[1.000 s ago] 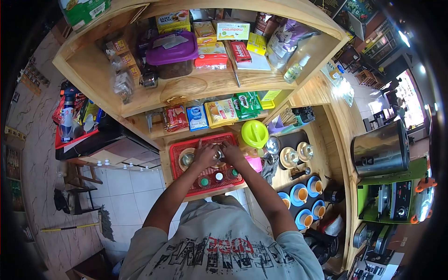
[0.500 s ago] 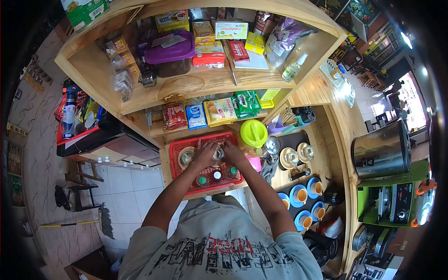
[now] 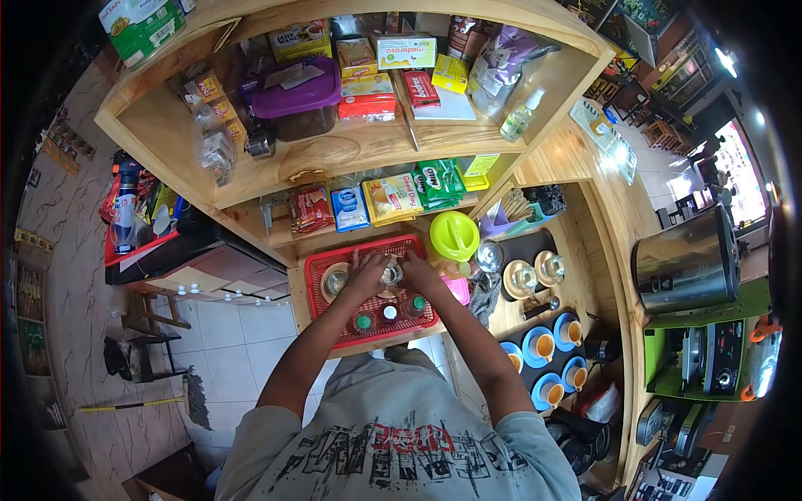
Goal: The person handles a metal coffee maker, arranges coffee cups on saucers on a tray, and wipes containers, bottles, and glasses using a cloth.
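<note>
A clear glass cup (image 3: 391, 273) stands on a tan saucer (image 3: 389, 293) over the red plastic basket (image 3: 314, 311). My left hand (image 3: 366, 274) is closed at the cup's left side, and my right hand (image 3: 419, 274) is closed at its right. Both sets of fingertips are partly hidden, so whether they press on glass or saucer rim is hard to see. Left of my left hand, another glass cup (image 3: 336, 281) rests on a saucer. Along the basket's near side stand a green-capped bottle (image 3: 363, 322), a white-capped bottle (image 3: 389, 313) and another green-capped bottle (image 3: 415, 306).
A lime-green lidded container (image 3: 454, 236) stands right of the basket, near a grey cloth (image 3: 484, 296). Further right are two glass cups on saucers (image 3: 522, 280) and several filled cups on blue saucers (image 3: 541, 345). Shelves (image 3: 334, 150) with packets rise ahead.
My hands stay at the same glass cup with almost no movement. The whole view has shifted slightly with my head.
</note>
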A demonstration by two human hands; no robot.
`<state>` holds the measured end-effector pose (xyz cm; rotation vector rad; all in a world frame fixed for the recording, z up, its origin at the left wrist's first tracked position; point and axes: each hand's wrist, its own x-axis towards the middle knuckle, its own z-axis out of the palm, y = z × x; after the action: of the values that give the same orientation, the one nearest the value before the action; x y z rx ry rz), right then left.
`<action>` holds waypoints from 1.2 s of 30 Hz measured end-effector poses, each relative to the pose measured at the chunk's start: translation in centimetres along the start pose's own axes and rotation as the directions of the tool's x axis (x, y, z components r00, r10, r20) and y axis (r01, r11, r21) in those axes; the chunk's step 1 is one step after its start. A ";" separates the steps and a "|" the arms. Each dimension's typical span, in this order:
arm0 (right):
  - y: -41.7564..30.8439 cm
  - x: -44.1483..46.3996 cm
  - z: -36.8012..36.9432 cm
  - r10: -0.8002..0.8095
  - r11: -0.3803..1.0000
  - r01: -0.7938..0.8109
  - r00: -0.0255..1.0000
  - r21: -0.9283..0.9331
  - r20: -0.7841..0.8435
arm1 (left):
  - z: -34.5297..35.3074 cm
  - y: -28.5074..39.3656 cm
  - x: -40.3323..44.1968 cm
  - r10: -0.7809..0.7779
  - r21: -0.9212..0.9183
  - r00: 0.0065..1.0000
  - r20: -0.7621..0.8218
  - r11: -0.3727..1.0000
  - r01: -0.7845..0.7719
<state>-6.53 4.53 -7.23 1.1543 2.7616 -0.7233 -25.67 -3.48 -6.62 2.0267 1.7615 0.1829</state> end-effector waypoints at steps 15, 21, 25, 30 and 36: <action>0.7 0.3 0.6 0.020 0.999 -0.021 0.999 0.025 0.029 | -0.2 -0.3 0.0 0.021 -0.095 1.000 -0.023 0.995 -0.023; 0.9 0.5 0.4 0.018 0.999 -0.021 0.997 0.036 0.069 | -0.8 -0.3 -0.7 0.019 -0.073 1.000 -0.010 0.997 -0.019; 0.5 0.6 -0.3 0.026 0.997 -0.033 0.993 0.064 0.111 | -1.3 -0.6 -0.7 0.039 -0.106 0.999 -0.009 0.994 -0.040; 1.3 1.0 0.7 0.035 0.999 -0.038 0.991 0.016 0.128 | 0.7 -3.7 -0.3 0.074 -0.160 0.991 -0.109 0.983 -0.091; 0.1 0.2 -1.7 0.000 1.000 -0.002 0.994 0.017 0.112 | -3.7 -5.2 -2.2 0.044 -0.259 0.999 -0.001 0.965 -0.043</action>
<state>-6.41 5.48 -5.84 1.0823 2.6674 -0.7874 -32.21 -4.24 -5.06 1.8757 1.5974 0.4005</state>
